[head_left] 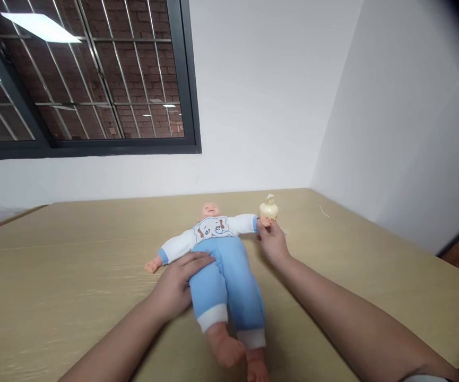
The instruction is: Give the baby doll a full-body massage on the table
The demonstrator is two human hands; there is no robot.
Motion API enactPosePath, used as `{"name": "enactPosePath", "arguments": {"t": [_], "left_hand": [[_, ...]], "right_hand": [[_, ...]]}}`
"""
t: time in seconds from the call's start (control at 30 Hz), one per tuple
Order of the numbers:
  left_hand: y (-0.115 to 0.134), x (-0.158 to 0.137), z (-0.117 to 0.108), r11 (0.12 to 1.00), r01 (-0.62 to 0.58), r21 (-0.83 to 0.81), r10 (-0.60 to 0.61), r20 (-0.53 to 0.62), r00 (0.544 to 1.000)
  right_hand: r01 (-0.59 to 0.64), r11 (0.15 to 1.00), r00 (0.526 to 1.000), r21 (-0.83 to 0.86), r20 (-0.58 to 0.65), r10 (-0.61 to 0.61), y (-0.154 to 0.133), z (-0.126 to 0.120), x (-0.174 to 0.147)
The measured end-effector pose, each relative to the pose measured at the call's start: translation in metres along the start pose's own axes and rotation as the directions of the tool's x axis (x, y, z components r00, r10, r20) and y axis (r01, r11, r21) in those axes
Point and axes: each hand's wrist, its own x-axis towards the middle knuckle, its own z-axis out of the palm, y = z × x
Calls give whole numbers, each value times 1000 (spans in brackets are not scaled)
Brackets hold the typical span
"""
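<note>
A baby doll (221, 265) lies on its back on the wooden table, feet toward me and head at the far end. It wears a white top with a cartoon animal face and light blue trousers with white cuffs. My left hand (179, 281) grips the doll's hip and upper thigh, fingers across the trousers. Farther off, my right hand (273, 243) pinches the doll's small hand (266, 221), whose arm stretches out to the right. Right behind that small hand stands a cream-coloured round bottle (269, 208) with what looks like a pump top.
The light wood table (74, 286) reaches back to a white wall (261, 106). A thin pale strip (323, 211) lies near the table's right edge. At the upper left is a dark-framed window (192, 79) with metal bars outside.
</note>
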Motion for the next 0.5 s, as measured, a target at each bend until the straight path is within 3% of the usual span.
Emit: {"name": "enactPosePath", "arguments": {"t": [0.1,0.17,0.3,0.5], "left_hand": [[-3,3,0,993,40,-114,-42,-16,999],[-5,4,1,982,83,-169,-89,-26,996],[-6,7,4,955,137,-262,-152,-37,988],[-7,11,8,921,198,-336,-227,-50,973]], "right_hand": [[244,954,966,-177,130,-223,-15,6,-18],[383,880,908,-281,289,-303,-21,10,-29],[550,730,787,-406,545,-290,-25,12,-40],[627,659,696,-416,680,-232,-30,9,-34]]}}
